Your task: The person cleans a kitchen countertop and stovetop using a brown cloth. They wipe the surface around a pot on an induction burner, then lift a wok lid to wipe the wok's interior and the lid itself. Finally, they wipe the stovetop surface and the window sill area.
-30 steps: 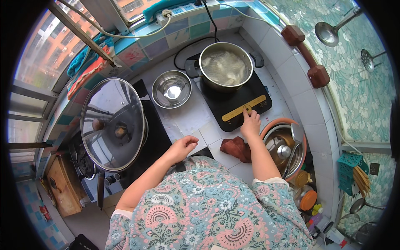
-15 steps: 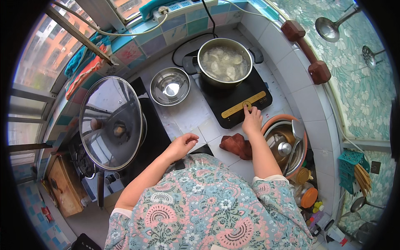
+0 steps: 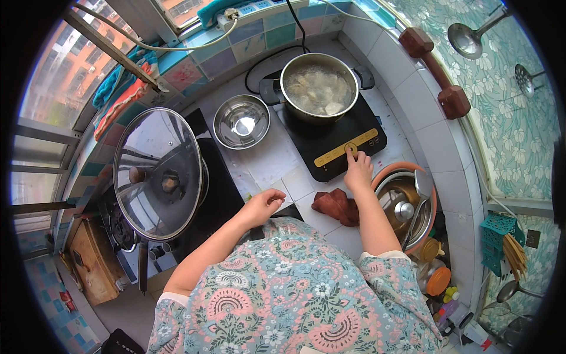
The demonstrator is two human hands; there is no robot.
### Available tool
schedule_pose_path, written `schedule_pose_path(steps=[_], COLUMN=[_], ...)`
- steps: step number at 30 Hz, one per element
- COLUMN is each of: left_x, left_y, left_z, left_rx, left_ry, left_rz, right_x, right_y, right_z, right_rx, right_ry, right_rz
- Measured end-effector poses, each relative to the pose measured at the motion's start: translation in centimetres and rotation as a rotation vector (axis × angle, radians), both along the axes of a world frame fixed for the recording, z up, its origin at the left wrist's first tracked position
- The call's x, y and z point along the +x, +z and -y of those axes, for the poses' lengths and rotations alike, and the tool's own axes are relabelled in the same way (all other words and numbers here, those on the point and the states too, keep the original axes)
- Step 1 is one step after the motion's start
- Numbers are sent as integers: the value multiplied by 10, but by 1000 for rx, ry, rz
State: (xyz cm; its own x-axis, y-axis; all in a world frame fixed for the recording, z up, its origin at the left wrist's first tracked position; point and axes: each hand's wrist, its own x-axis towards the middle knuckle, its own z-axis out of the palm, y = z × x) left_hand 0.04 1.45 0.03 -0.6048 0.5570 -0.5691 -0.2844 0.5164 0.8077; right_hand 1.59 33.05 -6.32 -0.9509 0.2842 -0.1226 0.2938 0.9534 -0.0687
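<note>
Fingertip (image 3: 351,154) on gold! The right hand (image 3: 359,173) had its index finger stretched onto the round mark of the control strip (image 3: 331,156), the other fingers tucked in, pinching nothing; pressing or merely resting, the view couldn't settle it. And the left hand (image 3: 261,209)? Low over the counter (image 3: 297,186), fingers loosely curled toward the thumb, no object visible in its grip.

Beneath that finger lay the black cooktop (image 3: 312,135), flat on the tiles, and what a slick customer it looked: stiff, smooth, probably brittle on top, a surface for light taps rather than knocks. Up on its far half sat the steel pot (image 3: 321,120), upright and lidless, frothy liquid (image 3: 309,76) around pale pieces (image 3: 333,108). Heavy, surely, and sloshy, with a rigid wall likely too hot for bare skin! The sensible hold was plain: both dark side handles together, left handle (image 3: 270,91) and right handle (image 3: 365,77), kept level. And just beside the right forearm, a crumpled reddish-brown cloth (image 3: 335,206), soft and light by its looks, easily gathered by any fold.
</note>
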Motion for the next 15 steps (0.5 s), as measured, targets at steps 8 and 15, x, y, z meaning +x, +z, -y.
schedule_pose_path(steps=[8,15], left_x=[0,3], left_y=[4,0], left_z=[1,2], left_rx=[10,32], left_ry=[9,21], left_rz=[-2,-4], right_x=[42,98], right_y=[24,13], right_z=[26,66], right_rx=[-244,-158], right_ry=[32,111], right_rz=[1,459])
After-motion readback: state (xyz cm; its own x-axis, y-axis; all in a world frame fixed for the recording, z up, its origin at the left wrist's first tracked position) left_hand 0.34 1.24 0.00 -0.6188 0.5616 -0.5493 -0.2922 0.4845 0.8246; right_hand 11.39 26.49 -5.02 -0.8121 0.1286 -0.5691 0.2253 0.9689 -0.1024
